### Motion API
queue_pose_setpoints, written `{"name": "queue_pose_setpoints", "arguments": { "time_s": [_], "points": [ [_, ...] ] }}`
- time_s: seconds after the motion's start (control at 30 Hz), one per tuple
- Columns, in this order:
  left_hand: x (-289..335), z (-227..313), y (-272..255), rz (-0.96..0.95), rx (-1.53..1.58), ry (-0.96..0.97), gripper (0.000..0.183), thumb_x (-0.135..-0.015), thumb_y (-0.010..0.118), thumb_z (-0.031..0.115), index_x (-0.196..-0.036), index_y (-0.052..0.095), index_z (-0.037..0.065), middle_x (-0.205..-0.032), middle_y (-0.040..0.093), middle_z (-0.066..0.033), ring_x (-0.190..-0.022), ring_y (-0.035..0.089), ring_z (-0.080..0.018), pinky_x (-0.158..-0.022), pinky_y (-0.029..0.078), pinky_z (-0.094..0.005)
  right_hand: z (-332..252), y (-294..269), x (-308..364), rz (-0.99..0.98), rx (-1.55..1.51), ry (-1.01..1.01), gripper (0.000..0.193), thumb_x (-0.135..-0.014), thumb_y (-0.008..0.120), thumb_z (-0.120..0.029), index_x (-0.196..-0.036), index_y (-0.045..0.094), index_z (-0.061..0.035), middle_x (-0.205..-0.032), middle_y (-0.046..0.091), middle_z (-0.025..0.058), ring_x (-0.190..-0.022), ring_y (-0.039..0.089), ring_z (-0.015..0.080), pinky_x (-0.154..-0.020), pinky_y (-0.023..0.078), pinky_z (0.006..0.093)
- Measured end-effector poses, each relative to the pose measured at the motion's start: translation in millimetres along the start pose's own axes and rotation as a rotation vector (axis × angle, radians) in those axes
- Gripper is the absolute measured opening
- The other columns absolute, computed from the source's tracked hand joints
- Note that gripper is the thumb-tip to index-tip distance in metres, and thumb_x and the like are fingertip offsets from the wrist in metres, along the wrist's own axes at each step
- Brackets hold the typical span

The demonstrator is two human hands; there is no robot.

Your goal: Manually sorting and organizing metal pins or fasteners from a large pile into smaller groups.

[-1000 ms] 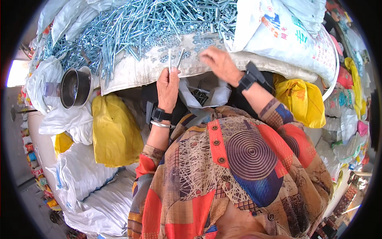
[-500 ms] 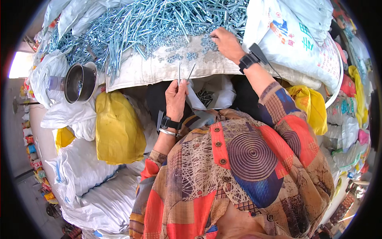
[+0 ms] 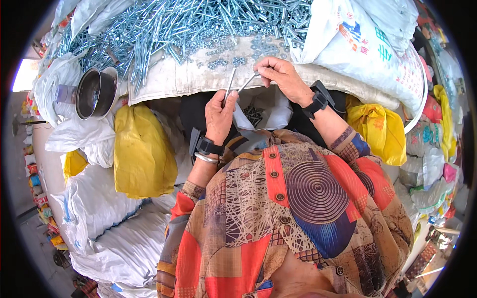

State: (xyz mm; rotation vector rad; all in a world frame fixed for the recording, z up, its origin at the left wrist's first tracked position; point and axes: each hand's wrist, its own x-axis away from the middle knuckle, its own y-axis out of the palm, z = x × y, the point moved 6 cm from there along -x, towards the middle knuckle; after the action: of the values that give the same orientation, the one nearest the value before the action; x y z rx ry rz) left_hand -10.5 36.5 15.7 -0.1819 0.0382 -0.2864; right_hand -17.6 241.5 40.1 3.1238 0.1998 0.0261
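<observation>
Two long thin metal bolts (image 3: 230, 83) stick up from my left hand (image 3: 218, 116), whose thumb and fingers are closed round their lower ends. One stands nearly upright; the other leans right. At the leaning bolt's tip, my right hand (image 3: 285, 79) pinches a tiny piece that looks like a washer, mostly hidden by the fingers. Beyond the hands, flat washers (image 3: 263, 47) and small nuts (image 3: 218, 63) lie scattered on a pale cloth (image 3: 169, 84). A large heap of silvery bolts (image 3: 184, 30) covers the cloth farther back.
A dark round pan (image 3: 94, 94) stands at the left. Yellow bags (image 3: 144, 154) (image 3: 380, 134) hang on both sides. A printed white sack (image 3: 367, 54) lies at the right of the heap. Below the cloth edge, between my arms, an open white bag (image 3: 278, 113) holds dark metal pieces.
My right hand has come from the washers toward me, to the leaning bolt's tip. My left hand keeps both bolts, which now tilt more to the right. The view has shifted slightly.
</observation>
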Motion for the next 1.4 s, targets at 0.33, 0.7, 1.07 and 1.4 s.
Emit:
{"name": "queue_pose_setpoints", "arguments": {
  "time_s": [0.33, 0.7, 1.07, 1.4],
  "points": [
    [5.7, 4.4, 4.1, 0.043, -0.153, 0.017, 0.030, -0.101, 0.057, 0.029, -0.086, 0.062, 0.003, -0.062, 0.053, 0.0028, -0.056, 0.043, -0.0047, -0.051, 0.035, -0.0241, 0.7, 37.1, 12.5, -0.155, 0.187, 0.088, 0.024, -0.101, 0.053, -0.019, -0.109, 0.066, -0.0008, -0.087, 0.061, 0.0015, -0.073, 0.060, 0.0088, -0.068, 0.048, 0.0245],
    [-17.5, -47.3, -46.8, 0.139, 0.499, -0.264, 0.032, -0.101, 0.057, 0.034, -0.089, 0.063, 0.004, -0.065, 0.055, -0.0003, -0.050, 0.042, -0.0033, -0.043, 0.028, -0.0186, 13.9, -17.3, -54.9, -0.050, 1.252, -0.430, 0.014, -0.083, 0.059, -0.005, -0.097, 0.062, -0.0056, -0.089, 0.056, 0.0160, -0.079, 0.061, 0.0373, -0.068, 0.048, 0.0476],
    [-14.8, -56.3, -43.6, 0.084, 0.525, -0.221, 0.032, -0.101, 0.057, 0.033, -0.090, 0.065, 0.003, -0.068, 0.056, 0.0003, -0.056, 0.047, -0.0040, -0.046, 0.032, -0.0185, 14.9, -10.6, -71.2, -0.134, 0.738, -0.150, 0.012, -0.084, 0.065, -0.007, -0.092, 0.062, 0.0012, -0.078, 0.061, 0.0132, -0.071, 0.059, 0.0263, -0.066, 0.047, 0.0365],
    [-15.2, -51.5, -39.6, 0.046, 0.532, -0.202, 0.018, -0.098, 0.063, 0.024, -0.090, 0.062, 0.007, -0.069, 0.055, 0.0014, -0.053, 0.040, -0.0026, -0.046, 0.029, -0.0180, 18.8, 10.9, -75.4, -0.050, 0.894, -0.289, 0.015, -0.080, 0.066, -0.007, -0.092, 0.062, 0.0020, -0.078, 0.062, 0.0177, -0.075, 0.060, 0.0341, -0.069, 0.047, 0.0404]
  ]
}}
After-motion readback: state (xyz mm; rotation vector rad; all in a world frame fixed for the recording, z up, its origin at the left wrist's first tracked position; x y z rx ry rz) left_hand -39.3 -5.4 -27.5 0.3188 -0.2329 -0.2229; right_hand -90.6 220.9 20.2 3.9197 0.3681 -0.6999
